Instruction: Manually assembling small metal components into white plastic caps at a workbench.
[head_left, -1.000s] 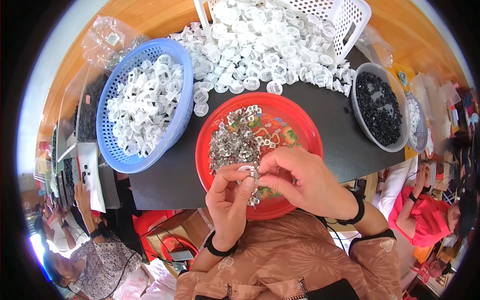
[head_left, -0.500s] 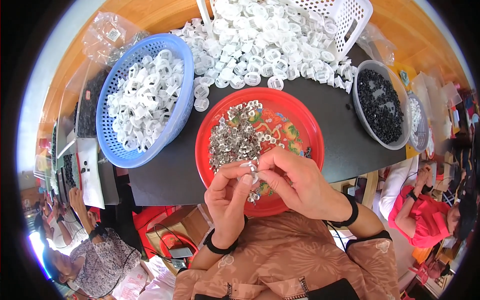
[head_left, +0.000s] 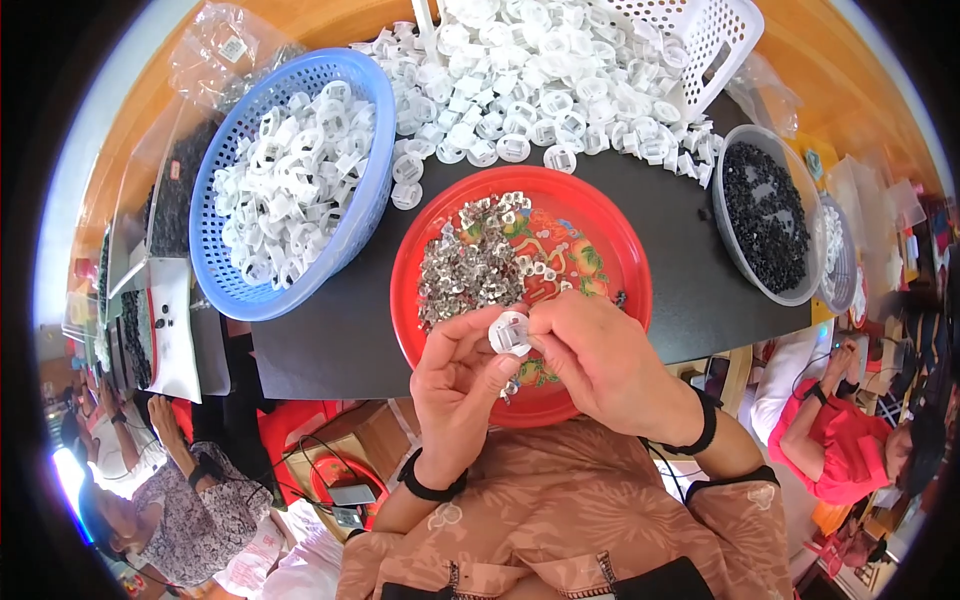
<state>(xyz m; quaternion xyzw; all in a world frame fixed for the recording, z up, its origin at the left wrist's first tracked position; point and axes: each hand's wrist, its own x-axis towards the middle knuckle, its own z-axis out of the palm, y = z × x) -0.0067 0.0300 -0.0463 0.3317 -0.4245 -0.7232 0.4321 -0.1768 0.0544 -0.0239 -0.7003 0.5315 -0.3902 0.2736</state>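
Note:
In front of me, my left hand (head_left: 455, 375) holds a small white round plastic part (head_left: 509, 334) between thumb and fingers. Its flat face, with a slotted middle, is turned up toward me. My right hand (head_left: 605, 360) is closed in a pinch at the part's right edge. Whether a smaller piece sits between those fingertips is hidden. Both hands are over the near half of a red tray (head_left: 638, 265) with a fruit pattern. Many small shiny metal pieces (head_left: 465, 268) lie heaped on the tray's left side, some scattered toward its middle.
A blue basket (head_left: 378, 185) of white parts stands at the left. At the back, a large pile of white round parts (head_left: 540, 85) spreads before a white basket (head_left: 735, 35). On the right is a bowl of small black pieces (head_left: 765, 225). Other people sit at both sides.
The white part has turned from nearly edge-on to face-up in my left hand. My right fingers remain pinched beside it. The view has shifted slightly.

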